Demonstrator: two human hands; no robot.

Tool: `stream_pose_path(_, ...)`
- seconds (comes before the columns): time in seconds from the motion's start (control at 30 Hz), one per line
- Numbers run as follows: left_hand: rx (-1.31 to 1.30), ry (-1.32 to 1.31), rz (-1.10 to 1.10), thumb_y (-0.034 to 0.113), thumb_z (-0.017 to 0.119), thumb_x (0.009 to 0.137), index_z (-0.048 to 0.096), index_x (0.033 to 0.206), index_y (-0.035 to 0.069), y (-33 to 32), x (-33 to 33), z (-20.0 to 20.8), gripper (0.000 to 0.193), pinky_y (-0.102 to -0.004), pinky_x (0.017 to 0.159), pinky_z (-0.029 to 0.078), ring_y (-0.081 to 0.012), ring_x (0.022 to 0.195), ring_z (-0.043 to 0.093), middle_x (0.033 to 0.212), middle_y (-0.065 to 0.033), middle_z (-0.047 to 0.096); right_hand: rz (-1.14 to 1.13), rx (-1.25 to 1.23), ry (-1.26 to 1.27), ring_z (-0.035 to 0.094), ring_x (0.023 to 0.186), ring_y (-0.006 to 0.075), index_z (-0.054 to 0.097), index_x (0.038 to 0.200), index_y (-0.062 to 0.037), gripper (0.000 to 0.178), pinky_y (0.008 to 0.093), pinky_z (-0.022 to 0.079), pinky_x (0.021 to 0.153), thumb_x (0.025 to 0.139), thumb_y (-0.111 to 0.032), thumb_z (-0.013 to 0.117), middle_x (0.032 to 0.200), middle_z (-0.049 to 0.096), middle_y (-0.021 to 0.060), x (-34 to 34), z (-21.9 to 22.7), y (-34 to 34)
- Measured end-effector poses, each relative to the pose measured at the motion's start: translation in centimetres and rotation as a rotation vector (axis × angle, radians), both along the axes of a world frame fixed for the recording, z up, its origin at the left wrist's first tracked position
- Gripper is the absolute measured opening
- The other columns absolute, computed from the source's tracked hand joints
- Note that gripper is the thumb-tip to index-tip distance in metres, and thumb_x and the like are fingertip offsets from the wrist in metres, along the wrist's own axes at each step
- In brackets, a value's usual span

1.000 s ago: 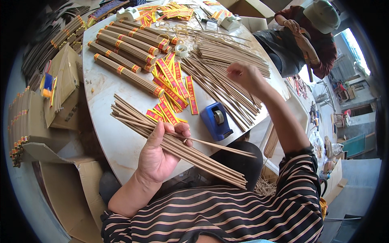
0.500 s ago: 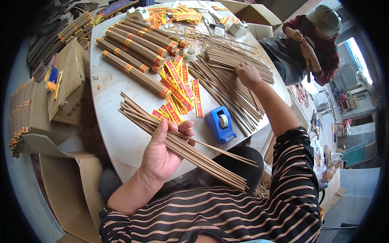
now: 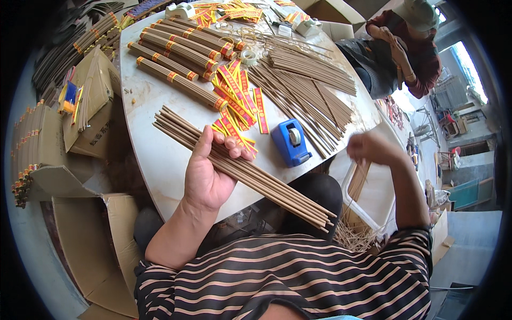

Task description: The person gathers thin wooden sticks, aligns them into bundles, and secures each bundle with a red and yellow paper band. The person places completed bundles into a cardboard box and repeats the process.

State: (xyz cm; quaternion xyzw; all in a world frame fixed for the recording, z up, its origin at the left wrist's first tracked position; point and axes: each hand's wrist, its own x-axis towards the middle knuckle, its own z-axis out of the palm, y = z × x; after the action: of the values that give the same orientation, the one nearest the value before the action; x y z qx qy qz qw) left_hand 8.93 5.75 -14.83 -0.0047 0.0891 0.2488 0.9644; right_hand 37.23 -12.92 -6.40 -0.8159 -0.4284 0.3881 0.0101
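Note:
My left hand (image 3: 208, 178) is closed around a loose bundle of brown incense sticks (image 3: 277, 194), held slantwise over the table's front edge. The thumb and fingertips point up, with the sticks between them. Off the table's right edge, my right hand (image 3: 376, 149) hangs above a white-rimmed bin holding thin sticks (image 3: 354, 229). Its fingers are bent and blurred, so what they hold, if anything, does not show. A wide pile of loose incense sticks (image 3: 306, 106) lies on the table between the hands' far sides. A blue tape dispenser (image 3: 290, 144) stands near the front edge.
Banded incense bundles (image 3: 181, 88) are stacked at the table's far left, beside red and yellow paper labels (image 3: 240, 101). A clear tape roll (image 3: 248, 57) lies near them. Cardboard boxes (image 3: 93, 240) stand at left. A co-worker (image 3: 405, 45) sits at the far right.
My right hand has left the loose sticks and swung right and nearer, over the bin. In my left hand the stray sticks now lie in line with the bundle.

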Motion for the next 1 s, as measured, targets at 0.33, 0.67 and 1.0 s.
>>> stream_pose_path(0.33,-0.024,-0.015,-0.02,0.025,0.053,0.09,0.056,0.074,0.007,0.0,0.0,-0.4,0.024,-0.0301,0.068,0.042,-0.014,0.061,0.049,0.067,-0.0046,0.055,-0.078,0.349,-0.268,0.056,0.092,0.0312,0.053,0.11,0.001,0.055,0.0384,0.044,0.08,0.076,-0.041,0.066,0.095,0.06,0.021,-1.3,-5.3,1.0)
stream_pose_path(0.67,-0.028,0.053,0.041,0.021,0.054,0.089,0.056,0.074,0.007,1.0,0.1,-0.7,0.02,-0.0293,0.068,0.042,-0.0135,0.06,0.05,0.065,-0.004,0.055,0.152,0.263,-0.481,0.05,0.101,0.0354,0.049,0.104,0.0029,0.046,0.0401,0.041,0.085,0.072,-0.025,0.067,0.101,0.056,0.0216,0.9,-10.1,7.9)
stream_pose_path(1.0,-0.007,0.059,0.045,0.019,0.053,0.089,0.057,0.073,0.006,1.0,0.1,-0.9,0.02,-0.0296,0.069,0.043,-0.0138,0.061,0.048,0.065,-0.0052,0.054,0.125,0.14,-0.543,0.057,0.09,0.0358,0.052,0.093,0.0018,0.028,0.041,0.046,0.078,0.069,-0.013,0.058,0.09,0.06,0.0215,3.9,-11.0,10.0)
